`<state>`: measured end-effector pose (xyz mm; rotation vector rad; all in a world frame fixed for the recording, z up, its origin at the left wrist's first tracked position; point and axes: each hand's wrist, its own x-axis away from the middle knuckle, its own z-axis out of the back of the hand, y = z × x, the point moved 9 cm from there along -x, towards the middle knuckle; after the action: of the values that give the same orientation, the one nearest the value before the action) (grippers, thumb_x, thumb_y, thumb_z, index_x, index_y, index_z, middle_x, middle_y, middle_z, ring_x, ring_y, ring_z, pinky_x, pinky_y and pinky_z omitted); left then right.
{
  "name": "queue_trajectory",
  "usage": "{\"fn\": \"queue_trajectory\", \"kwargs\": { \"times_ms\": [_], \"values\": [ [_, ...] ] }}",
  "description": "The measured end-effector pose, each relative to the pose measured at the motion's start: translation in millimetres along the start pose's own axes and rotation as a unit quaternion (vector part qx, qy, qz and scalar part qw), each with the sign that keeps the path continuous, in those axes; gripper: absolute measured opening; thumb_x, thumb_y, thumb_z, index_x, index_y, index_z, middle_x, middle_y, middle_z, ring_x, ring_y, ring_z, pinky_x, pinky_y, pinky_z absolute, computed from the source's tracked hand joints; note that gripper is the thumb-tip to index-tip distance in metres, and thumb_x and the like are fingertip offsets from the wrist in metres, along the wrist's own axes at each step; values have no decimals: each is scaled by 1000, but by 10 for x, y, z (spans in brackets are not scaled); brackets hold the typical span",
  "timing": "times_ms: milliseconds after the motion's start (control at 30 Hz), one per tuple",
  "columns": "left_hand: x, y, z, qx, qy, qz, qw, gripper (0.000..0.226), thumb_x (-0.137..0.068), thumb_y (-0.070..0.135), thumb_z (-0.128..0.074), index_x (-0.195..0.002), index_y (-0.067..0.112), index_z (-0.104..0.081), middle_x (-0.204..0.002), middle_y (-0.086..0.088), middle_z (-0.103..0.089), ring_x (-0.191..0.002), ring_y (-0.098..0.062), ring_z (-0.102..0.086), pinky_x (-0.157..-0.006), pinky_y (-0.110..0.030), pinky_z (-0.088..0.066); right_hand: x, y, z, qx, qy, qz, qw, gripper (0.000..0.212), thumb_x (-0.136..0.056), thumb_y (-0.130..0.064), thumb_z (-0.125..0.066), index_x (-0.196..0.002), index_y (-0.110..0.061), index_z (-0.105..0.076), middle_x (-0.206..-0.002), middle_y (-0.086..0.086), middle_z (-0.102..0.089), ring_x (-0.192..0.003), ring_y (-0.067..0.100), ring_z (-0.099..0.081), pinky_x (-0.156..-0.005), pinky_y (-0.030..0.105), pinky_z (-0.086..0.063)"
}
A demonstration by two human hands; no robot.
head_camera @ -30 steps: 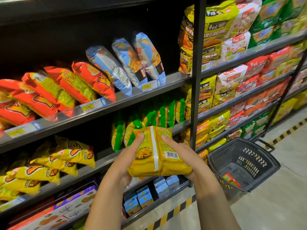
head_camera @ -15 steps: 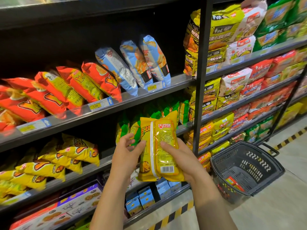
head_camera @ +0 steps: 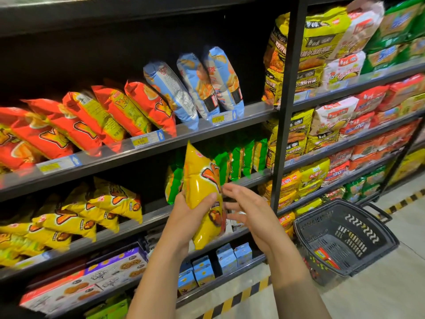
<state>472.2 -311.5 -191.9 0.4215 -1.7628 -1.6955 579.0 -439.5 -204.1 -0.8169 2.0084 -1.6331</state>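
The left hand (head_camera: 186, 210) reaches forward, fingers curled round the upright yellow bag (head_camera: 202, 180), thumb across its front. The right hand (head_camera: 250, 210) hovers just beside it, fingers spread, holding nothing. Green packets (head_camera: 236, 162) stand behind the fingers, a basket (head_camera: 322, 229) lower right

Both bare forearms reach up and forward. The left hand (head_camera: 188, 212) grips the yellow bag (head_camera: 200, 178) around its middle, thumb laid across the front. The right hand (head_camera: 250, 212) hovers just right of the bag, fingers spread and loosely bent, holding nothing.
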Motion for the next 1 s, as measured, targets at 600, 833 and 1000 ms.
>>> {"fn": "queue_trajectory", "kwargs": {
  "times_ms": [600,833,1000],
  "values": [
    [-55,-233,96,159,-88,45,982,49,-85,42,-65,-127,17,-70,-121,-16,-77,-106,-31,-77,-85,-44,-62,-85,203,-145,-60,-44,-31,997,50,-86,-34,-75,-131,-14,-66,-119,8,-78,-111,27,-75,-97,49,-60],
    [-165,-253,359,91,-70,-15,993,51,-84,28,-74,-133,18,-66,-121,-6,-78,-112,-23,-75,-84,-33,-60,-222,181,-283,18,-49,14,999,45,-91,-28,-77,-133,-22,-63,-120,-2,-78,-110,19,-75,-92,43,-63],
    [-268,-430,687,101,-29,4,995,52,-81,23,-78,-131,15,-66,-120,-9,-78,-113,-27,-75,-91,-41,-58,-435,405,-543,37,-87,-12,995,56,-86,-32,-80,-137,-23,-61,-124,-1,-77,-113,20,-74,-96,46,-61]
  ]
}}
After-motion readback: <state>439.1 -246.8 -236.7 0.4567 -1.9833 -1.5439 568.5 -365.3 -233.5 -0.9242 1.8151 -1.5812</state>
